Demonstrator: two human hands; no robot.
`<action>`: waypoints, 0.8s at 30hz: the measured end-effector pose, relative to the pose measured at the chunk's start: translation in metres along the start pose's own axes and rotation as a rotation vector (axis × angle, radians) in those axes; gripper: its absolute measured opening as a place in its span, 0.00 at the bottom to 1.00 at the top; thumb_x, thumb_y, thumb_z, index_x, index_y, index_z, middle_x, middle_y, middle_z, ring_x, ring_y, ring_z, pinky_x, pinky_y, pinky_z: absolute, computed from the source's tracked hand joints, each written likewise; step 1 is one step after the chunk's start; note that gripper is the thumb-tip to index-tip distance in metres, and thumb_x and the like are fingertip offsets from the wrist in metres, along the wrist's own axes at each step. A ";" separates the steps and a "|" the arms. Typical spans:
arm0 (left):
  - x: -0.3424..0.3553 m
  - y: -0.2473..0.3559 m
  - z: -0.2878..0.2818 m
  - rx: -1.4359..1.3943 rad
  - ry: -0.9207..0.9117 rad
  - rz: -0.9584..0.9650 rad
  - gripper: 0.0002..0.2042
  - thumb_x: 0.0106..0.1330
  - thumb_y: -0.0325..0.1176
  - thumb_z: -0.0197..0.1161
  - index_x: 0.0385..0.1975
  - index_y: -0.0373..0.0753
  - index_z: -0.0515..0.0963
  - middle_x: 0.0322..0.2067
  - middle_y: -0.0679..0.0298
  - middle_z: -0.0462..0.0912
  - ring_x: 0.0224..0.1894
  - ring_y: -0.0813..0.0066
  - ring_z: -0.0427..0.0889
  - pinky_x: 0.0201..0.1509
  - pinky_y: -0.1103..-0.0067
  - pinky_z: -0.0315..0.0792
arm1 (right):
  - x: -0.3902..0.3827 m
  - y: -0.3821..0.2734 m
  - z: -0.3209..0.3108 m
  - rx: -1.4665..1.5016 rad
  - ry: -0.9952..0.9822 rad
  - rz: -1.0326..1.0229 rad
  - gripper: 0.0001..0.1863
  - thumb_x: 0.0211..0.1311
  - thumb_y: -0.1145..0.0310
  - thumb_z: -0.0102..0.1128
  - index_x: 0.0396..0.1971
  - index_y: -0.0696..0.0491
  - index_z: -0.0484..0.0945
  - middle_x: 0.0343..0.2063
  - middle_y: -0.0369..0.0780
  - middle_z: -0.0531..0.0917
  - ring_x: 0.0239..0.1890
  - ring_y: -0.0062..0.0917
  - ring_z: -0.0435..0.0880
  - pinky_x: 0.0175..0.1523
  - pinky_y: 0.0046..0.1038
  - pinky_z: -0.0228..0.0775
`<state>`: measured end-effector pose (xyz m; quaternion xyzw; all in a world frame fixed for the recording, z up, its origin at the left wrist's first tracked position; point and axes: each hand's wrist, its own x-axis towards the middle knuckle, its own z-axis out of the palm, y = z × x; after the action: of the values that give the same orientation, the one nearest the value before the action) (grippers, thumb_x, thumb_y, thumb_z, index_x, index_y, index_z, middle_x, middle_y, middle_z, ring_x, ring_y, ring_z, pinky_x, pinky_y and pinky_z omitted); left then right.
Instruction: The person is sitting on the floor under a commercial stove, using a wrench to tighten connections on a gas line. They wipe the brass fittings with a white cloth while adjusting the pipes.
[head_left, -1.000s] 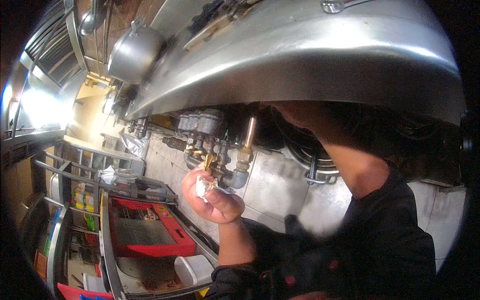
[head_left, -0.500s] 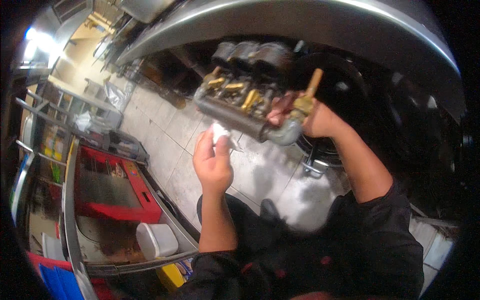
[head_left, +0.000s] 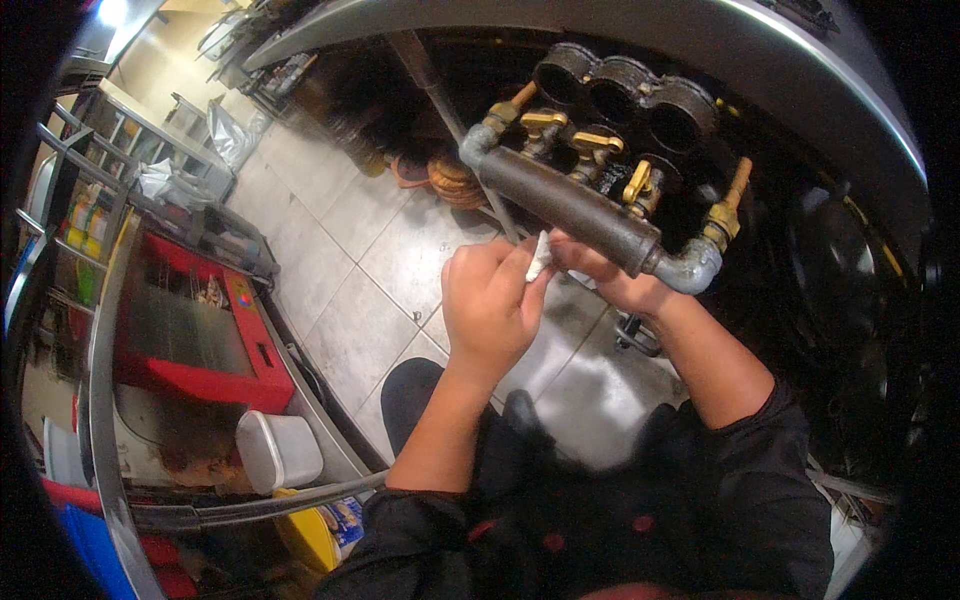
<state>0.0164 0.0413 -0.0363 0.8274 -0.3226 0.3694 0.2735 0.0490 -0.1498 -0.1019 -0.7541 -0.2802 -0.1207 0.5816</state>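
My left hand (head_left: 490, 310) is closed in a pinch on a small piece of crumpled white cloth or paper (head_left: 539, 258). My right hand (head_left: 630, 285) is just below a thick dark gas pipe (head_left: 560, 205), its curled fingers meeting the left fingertips at the white piece. What lies between the right fingers is partly hidden. Grey elbows cap both pipe ends, with a brass fitting (head_left: 722, 218) standing on the right one. Along the pipe sit three valves with yellow handles (head_left: 597, 142). Behind them are three blackened round burner openings (head_left: 618, 88).
A curved steel edge (head_left: 420, 15) runs above the pipe. On the left, a metal rack (head_left: 105, 380) carries a red appliance (head_left: 200, 325) and a white tub (head_left: 280, 452). A yellow container (head_left: 308, 535) stands below. Tiled floor (head_left: 345, 300) lies beneath my hands; a thin metal leg (head_left: 440, 100) crosses behind the pipe.
My right hand has come from behind the pipe's right end to below it, meeting my left hand. The left hand, with the white piece, has moved right. The view has shifted.
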 end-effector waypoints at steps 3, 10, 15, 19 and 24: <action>-0.001 -0.001 0.001 0.081 0.010 0.028 0.12 0.46 0.26 0.67 0.33 0.37 0.76 0.30 0.60 0.76 0.33 0.60 0.73 0.38 0.69 0.65 | 0.003 0.003 -0.001 0.034 -0.012 -0.018 0.09 0.47 0.71 0.56 0.32 0.50 0.76 0.30 0.40 0.79 0.36 0.39 0.79 0.41 0.34 0.70; -0.001 -0.005 -0.003 0.177 -0.048 0.016 0.09 0.50 0.27 0.65 0.30 0.37 0.75 0.30 0.58 0.76 0.34 0.59 0.73 0.39 0.69 0.63 | 0.007 -0.021 -0.028 0.582 0.149 0.320 0.12 0.58 0.69 0.60 0.40 0.57 0.78 0.40 0.40 0.82 0.40 0.23 0.81 0.47 0.26 0.72; -0.002 -0.023 -0.015 0.163 0.067 -0.069 0.05 0.63 0.28 0.58 0.34 0.34 0.74 0.30 0.59 0.75 0.30 0.66 0.73 0.35 0.76 0.65 | 0.015 -0.051 -0.084 0.172 0.262 0.335 0.14 0.63 0.61 0.58 0.39 0.56 0.80 0.38 0.40 0.82 0.44 0.26 0.80 0.53 0.30 0.70; 0.017 0.005 -0.042 -0.254 0.214 -0.295 0.09 0.70 0.32 0.51 0.38 0.32 0.74 0.34 0.64 0.75 0.35 0.78 0.72 0.41 0.79 0.66 | 0.016 -0.047 -0.122 0.092 0.383 0.141 0.12 0.61 0.62 0.60 0.36 0.56 0.81 0.32 0.39 0.83 0.36 0.26 0.80 0.47 0.29 0.71; 0.049 0.052 -0.041 -0.302 0.233 0.115 0.20 0.71 0.46 0.48 0.43 0.32 0.73 0.45 0.51 0.74 0.48 0.65 0.73 0.57 0.71 0.63 | 0.017 -0.060 -0.127 0.728 0.471 -0.103 0.16 0.56 0.67 0.65 0.42 0.58 0.77 0.35 0.41 0.82 0.41 0.32 0.82 0.52 0.33 0.74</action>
<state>-0.0139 0.0199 0.0368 0.7089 -0.3871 0.4253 0.4084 0.0476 -0.2552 -0.0073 -0.4369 -0.2013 -0.2114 0.8508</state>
